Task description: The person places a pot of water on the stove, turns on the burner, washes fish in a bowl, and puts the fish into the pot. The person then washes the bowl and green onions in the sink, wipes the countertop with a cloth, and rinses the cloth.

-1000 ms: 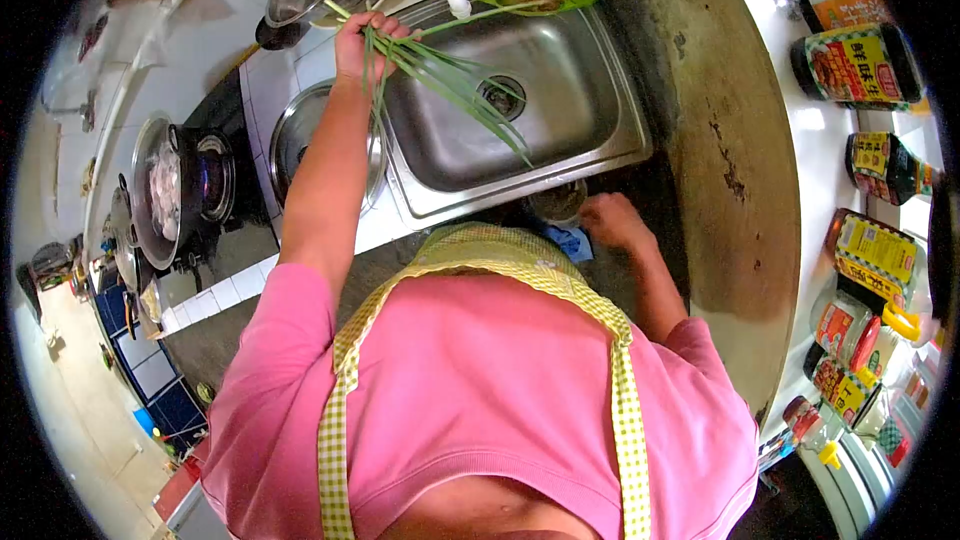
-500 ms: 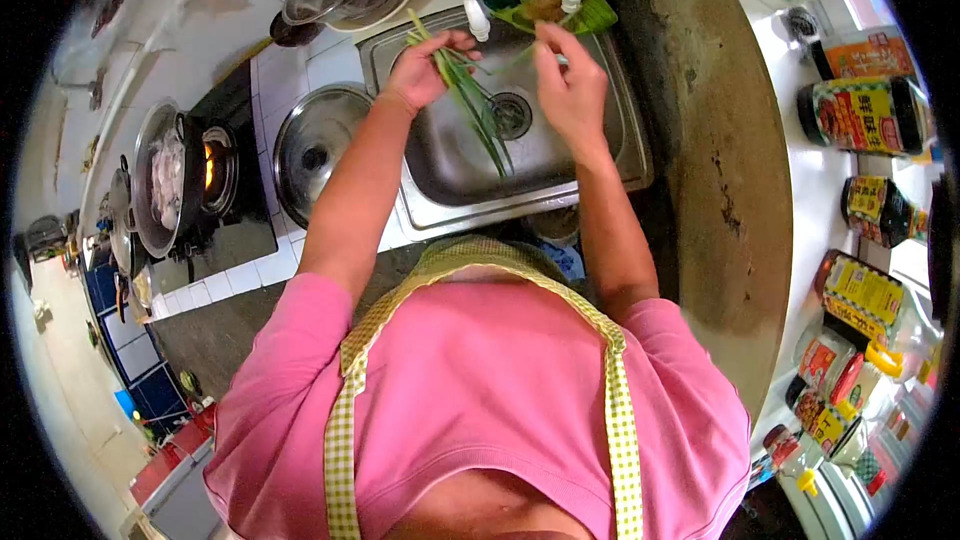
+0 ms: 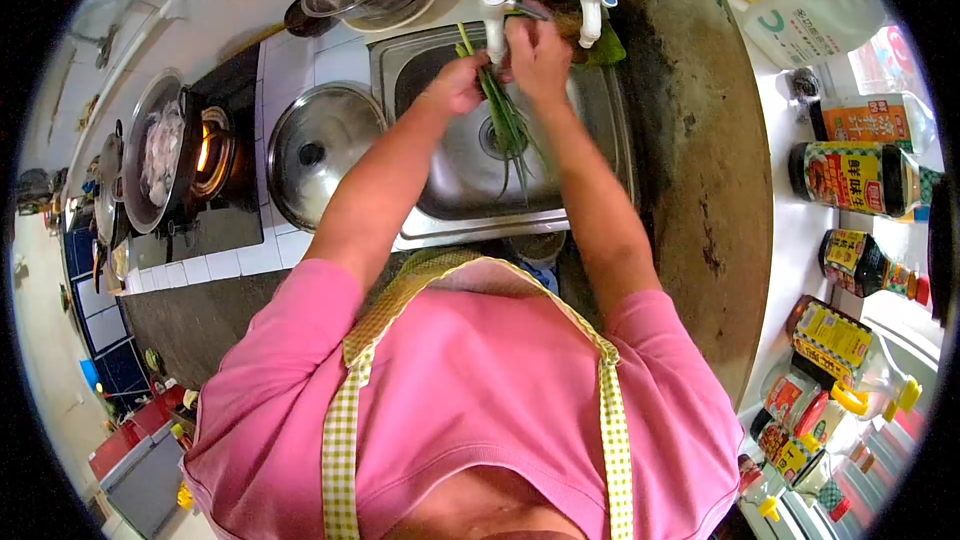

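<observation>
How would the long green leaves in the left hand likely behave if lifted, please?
The green leaves would probably flop and sway, as their thin tips fan out loosely over the sink. The short ends poking straight above the left hand look stiffer. Being so slender, the bunch is likely light and might crease easily.

Green stalks (image 3: 506, 120) in left grip (image 3: 459, 85)

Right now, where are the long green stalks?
In the head view, the green stalks are in the left hand, over the sink, near the left white tap, with the right hand close on their right.
</observation>
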The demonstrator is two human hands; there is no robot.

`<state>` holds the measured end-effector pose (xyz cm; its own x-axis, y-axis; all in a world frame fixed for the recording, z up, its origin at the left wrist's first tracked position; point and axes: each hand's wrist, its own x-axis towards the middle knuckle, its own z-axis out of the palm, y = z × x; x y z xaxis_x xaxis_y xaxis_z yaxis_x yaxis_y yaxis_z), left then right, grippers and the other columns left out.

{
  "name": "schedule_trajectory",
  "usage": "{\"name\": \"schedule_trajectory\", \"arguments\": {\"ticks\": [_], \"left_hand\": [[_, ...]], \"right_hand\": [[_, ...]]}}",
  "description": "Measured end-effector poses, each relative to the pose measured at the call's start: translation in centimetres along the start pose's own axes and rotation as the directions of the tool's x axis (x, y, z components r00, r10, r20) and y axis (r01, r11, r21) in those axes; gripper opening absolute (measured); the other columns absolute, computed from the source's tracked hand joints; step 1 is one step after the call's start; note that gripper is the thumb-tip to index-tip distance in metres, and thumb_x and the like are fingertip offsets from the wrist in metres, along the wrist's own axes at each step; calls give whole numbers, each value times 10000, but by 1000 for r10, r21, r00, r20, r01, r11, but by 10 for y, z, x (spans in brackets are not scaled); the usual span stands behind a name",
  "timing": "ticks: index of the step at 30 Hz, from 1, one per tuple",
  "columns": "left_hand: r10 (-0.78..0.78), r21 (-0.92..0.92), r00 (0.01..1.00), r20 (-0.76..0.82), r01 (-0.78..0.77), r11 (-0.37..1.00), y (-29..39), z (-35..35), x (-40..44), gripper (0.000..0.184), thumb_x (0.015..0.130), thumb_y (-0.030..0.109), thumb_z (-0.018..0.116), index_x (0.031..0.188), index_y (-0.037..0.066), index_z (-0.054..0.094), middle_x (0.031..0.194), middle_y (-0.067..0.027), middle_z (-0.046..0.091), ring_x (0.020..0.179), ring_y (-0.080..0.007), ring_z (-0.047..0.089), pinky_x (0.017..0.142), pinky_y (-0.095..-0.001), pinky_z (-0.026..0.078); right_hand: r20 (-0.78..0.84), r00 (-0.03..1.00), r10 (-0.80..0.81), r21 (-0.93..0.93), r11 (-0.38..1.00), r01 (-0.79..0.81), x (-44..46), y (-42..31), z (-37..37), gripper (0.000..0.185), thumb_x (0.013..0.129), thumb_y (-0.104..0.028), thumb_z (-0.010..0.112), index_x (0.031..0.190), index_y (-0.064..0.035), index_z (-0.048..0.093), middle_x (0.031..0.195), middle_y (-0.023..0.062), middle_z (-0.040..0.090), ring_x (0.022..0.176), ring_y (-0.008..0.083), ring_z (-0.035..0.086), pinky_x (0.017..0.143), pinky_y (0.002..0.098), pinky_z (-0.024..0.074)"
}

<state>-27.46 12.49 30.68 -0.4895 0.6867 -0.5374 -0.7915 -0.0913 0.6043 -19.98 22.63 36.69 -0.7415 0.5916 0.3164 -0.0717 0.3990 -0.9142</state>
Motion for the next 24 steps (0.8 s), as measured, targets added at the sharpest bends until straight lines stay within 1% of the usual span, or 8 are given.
{"name": "schedule_trajectory", "arguments": {"ticks": [2, 5, 9, 12, 15, 16, 20, 24], "left_hand": [[-1, -72, 999, -38, -2, 997, -27, -17, 32, 251, 848, 290, 400, 947, 88, 511, 892, -100, 557, 788, -232, 539, 728, -357, 437], [-89, -143, 995, 31, 93, 985, -22, 14, -3, 433, 781, 536, 418, 827, 119, 521, 726, -81, 533, 652, -212, 494, 597, -355, 426], [-27, 52, 957, -289, 44, 998, -14, 23, -15, 689, 725, 696, 275, 1125, 156, 429, 910, -52, 505, 781, -197, 468, 672, -352, 389], [-21, -157, 997, -77, 8, 988, -22, 42, -16, 689, 731, 691, 266, 1121, 147, 430, 902, -47, 505, 762, -187, 469, 649, -356, 396], [50, 11, 987, -150, -49, 999, -26, 18, 8, 506, 794, 578, 327, 1008, 152, 498, 900, -71, 523, 839, -225, 488, 754, -410, 388], [157, 37, 969, -193, -153, 988, -25, 21, 5, 502, 804, 545, 344, 1065, 134, 470, 970, -90, 510, 888, -229, 480, 781, -391, 383], [195, 125, 936, -294, -164, 978, -45, 12, 4, 393, 816, 296, 472, 1097, 20, 460, 971, -100, 535, 845, -183, 505, 762, -280, 388], [459, 490, 884, -88, -363, 793, -53, 16, -18, 244, 769, 78, 502, 1001, 6, 533, 860, -44, 561, 761, -123, 505, 668, -245, 391]], "right_hand": [[96, 969, 227, -152, 966, -211, -20, 39, 26, 334, 832, -255, 392, 1070, -31, 462, 931, 218, 539, 867, 323, 537, 749, 397, 402], [210, 838, 504, 146, 831, -536, -52, 63, 64, 456, 857, -356, 261, 1084, -7, 446, 1075, 265, 460, 985, 360, 462, 821, 422, 348], [109, 965, 237, 46, 969, -244, -62, 66, 80, 496, 857, -382, 227, 1061, 6, 458, 1039, 253, 489, 940, 350, 488, 804, 418, 358], [375, 626, 684, 252, 575, -779, -16, 50, 36, 485, 847, -393, 273, 1111, -11, 414, 1068, 211, 481, 978, 305, 471, 809, 381, 362], [204, 879, 432, 266, 839, -474, -37, 66, 63, 483, 847, -397, 286, 1150, -29, 361, 1131, 189, 440, 1033, 282, 439, 811, 368, 368], [229, 711, 665, 327, 635, -700, -42, 25, 57, 449, 851, -381, 301, 1159, -58, 344, 1111, 161, 439, 1000, 248, 445, 804, 363, 376], [334, 645, 687, 654, 324, -684, -22, 41, 47, 401, 856, -363, 355, 1098, -49, 415, 945, 94, 480, 826, 196, 456, 739, 342, 400], [428, 655, 623, 590, 356, -724, -12, 94, 41, 450, 843, -440, 381, 993, -29, 489, 868, 101, 544, 797, 257, 534, 714, 407, 435]]}}
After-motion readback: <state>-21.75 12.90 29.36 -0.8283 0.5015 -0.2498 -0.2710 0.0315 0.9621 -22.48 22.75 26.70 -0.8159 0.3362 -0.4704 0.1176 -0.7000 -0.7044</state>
